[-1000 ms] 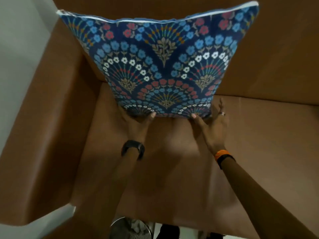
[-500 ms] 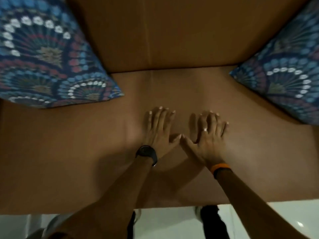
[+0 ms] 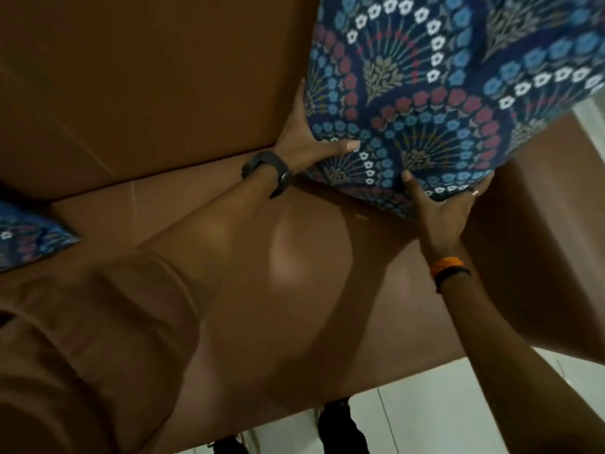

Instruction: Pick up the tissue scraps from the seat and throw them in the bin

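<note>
Both hands gripped the right-hand cushion (image 3: 425, 103) at the sofa's end: the left hand (image 3: 304, 139) spread along its near edge with the thumb pressed into the patterned cover, the right hand (image 3: 442, 208) cupped under its lower corner, fingers hidden behind the fabric. Half a second earlier the same hands had lain flat and empty on the middle of the seat (image 3: 294, 273), and a second earlier they had been at the cushion on the left, whose corner (image 3: 29, 237) now showed at the frame's left edge. The person had evidently worked along the sofa from one cushion to the other. No tissue scraps could be seen on the bare brown seat, and no bin was in view. Judging from this, the seat looked cleared, or any remaining scraps lay hidden beneath the raised cushion.
</note>
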A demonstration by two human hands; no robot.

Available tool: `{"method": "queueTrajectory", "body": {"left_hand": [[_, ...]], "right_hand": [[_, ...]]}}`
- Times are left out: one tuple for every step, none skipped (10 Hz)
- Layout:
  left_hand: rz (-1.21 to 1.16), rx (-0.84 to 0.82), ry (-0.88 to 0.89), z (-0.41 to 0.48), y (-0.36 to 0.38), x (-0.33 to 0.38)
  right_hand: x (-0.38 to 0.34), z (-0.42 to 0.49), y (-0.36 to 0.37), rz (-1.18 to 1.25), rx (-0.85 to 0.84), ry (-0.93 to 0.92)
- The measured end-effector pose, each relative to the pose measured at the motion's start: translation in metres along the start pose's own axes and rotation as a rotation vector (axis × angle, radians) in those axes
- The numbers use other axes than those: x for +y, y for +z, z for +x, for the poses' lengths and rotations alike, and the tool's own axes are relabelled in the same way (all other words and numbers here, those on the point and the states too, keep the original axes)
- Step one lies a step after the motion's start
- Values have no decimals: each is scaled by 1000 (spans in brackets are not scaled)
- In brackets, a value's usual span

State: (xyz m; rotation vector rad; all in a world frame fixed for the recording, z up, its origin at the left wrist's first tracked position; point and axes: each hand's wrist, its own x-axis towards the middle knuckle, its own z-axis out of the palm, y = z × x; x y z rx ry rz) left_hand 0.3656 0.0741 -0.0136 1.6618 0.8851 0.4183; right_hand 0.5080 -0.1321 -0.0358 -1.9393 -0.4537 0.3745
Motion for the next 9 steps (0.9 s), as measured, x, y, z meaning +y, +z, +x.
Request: {"method": "queueTrajectory", "body": {"left_hand": [[-8,72,-38,-8,-4,6],[16,237,-19,-52,-9,-6],[-16,472,-11,-96,-30,-31],[12,566,-75,-109,-55,-46],[-2,503,-132,-107,-67,-47],[-36,545,-98,-105,-66,-51],[-111,552,-127,-110,-63,-60],[-131,515,-184,-118,-65,-56],[151,552,-244,-140,-69,-58]], "right_hand": [[3,21,-4,-15,-116,-71],[-5,26,4,43,-280,-98],[-27,24,35,45,-438,-213],[-37,21,77,39,-557,-207],[-40,18,97,66,-617,-155],[-36,13,96,66,-568,-158],[-26,10,96,91,-549,-116],[-44,-6,96,47,-499,-105],[-50,-42,72,24,-432,-83]]}}
